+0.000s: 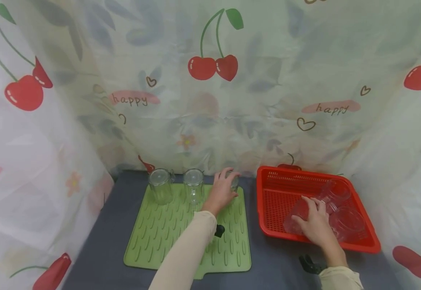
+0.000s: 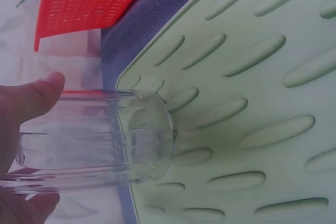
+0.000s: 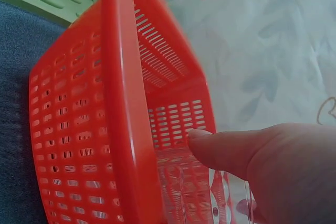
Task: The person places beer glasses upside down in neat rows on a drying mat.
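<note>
My left hand (image 1: 228, 184) grips a clear ribbed glass (image 1: 234, 180) at the back right corner of the green ridged mat (image 1: 167, 237). In the left wrist view the thumb (image 2: 43, 92) and fingers hold this glass (image 2: 105, 140), its end just above the mat (image 2: 252, 77). Two more clear glasses (image 1: 161, 185) (image 1: 193, 186) stand on the mat's back edge. My right hand (image 1: 307, 210) is inside the red basket (image 1: 268, 189), its fingers curled over a clear glass (image 1: 294, 217). In the right wrist view the thumb (image 3: 226, 148) presses that glass (image 3: 231, 203) beside the basket wall (image 3: 121, 103).
Several other clear glasses (image 1: 341, 197) lie in the basket's right half. Mat and basket sit on a dark grey tabletop (image 1: 98, 249). A cherry-print curtain (image 1: 214, 100) closes in the back and both sides.
</note>
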A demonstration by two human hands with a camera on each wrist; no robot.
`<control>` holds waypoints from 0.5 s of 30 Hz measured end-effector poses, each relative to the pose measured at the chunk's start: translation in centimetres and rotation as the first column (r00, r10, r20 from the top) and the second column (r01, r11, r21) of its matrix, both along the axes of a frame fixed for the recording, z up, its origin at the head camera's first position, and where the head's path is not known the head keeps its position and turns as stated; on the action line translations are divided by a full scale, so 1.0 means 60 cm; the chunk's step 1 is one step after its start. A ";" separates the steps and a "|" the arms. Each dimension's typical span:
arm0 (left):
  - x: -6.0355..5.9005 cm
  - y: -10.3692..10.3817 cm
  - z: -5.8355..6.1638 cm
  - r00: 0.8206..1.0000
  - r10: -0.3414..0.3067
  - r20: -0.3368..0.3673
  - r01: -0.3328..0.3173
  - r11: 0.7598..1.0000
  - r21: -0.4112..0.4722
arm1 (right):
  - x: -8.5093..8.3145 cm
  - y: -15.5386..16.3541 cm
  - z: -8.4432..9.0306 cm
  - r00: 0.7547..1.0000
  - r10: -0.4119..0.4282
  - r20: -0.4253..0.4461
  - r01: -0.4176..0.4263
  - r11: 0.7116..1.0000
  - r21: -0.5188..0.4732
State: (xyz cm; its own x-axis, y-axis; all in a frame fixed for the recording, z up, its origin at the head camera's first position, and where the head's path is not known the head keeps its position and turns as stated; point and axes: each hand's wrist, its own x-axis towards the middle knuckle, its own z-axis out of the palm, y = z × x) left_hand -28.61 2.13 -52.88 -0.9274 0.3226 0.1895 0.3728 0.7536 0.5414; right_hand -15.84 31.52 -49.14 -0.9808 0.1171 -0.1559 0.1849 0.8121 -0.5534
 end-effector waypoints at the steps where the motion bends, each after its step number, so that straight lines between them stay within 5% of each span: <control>1: 0.001 0.001 0.001 1.000 0.002 0.001 -0.002 1.000 -0.007 | -0.001 0.000 0.001 1.000 -0.003 0.004 0.003 1.000 0.001; 15: 0.014 0.001 0.026 1.000 -0.004 0.013 0.005 0.996 -0.091 | -0.002 0.002 0.006 1.000 0.014 0.004 -0.015 0.999 0.035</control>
State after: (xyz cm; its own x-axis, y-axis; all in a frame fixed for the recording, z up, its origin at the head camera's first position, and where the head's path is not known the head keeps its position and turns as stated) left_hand -27.79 2.19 -51.30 -0.9282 0.3419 0.1468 0.3693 0.7986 0.4753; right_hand -15.95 31.65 -48.80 -0.9818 0.1084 -0.1557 0.1751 0.8338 -0.5235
